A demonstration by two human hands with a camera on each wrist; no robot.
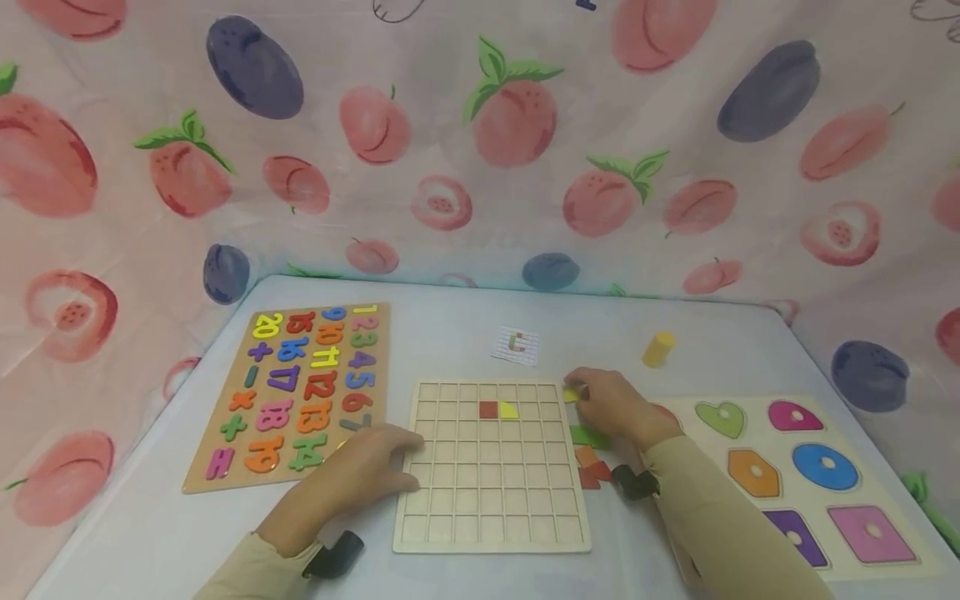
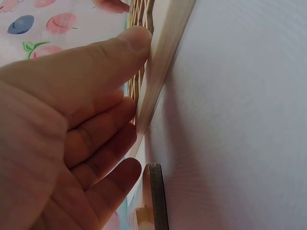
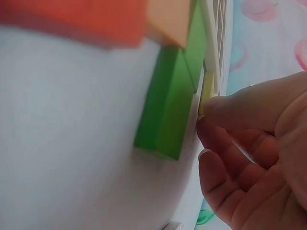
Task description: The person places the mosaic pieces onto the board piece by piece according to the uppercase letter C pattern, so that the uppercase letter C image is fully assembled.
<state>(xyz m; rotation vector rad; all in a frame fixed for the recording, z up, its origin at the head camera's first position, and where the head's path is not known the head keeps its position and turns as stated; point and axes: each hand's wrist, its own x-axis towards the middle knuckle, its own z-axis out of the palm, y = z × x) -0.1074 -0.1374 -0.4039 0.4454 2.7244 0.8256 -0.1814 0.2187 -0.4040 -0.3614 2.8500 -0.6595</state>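
A wooden grid board lies in the middle of the table. In one of its upper rows a red square block sits beside a yellow quarter-round block. My left hand touches the board's left edge with thumb and fingers, which are loosely bent. Just off the upper right corner, my right hand pinches a small yellow block between thumb and index finger; its full shape is hidden. Close to that hand lie green blocks, an orange block and red blocks.
Behind the board lies a small card with a printed grid pattern. A yellow cylinder stands at the back right. To the left is a number puzzle board; on the right, a shape puzzle board with knobbed pieces lies under my right forearm.
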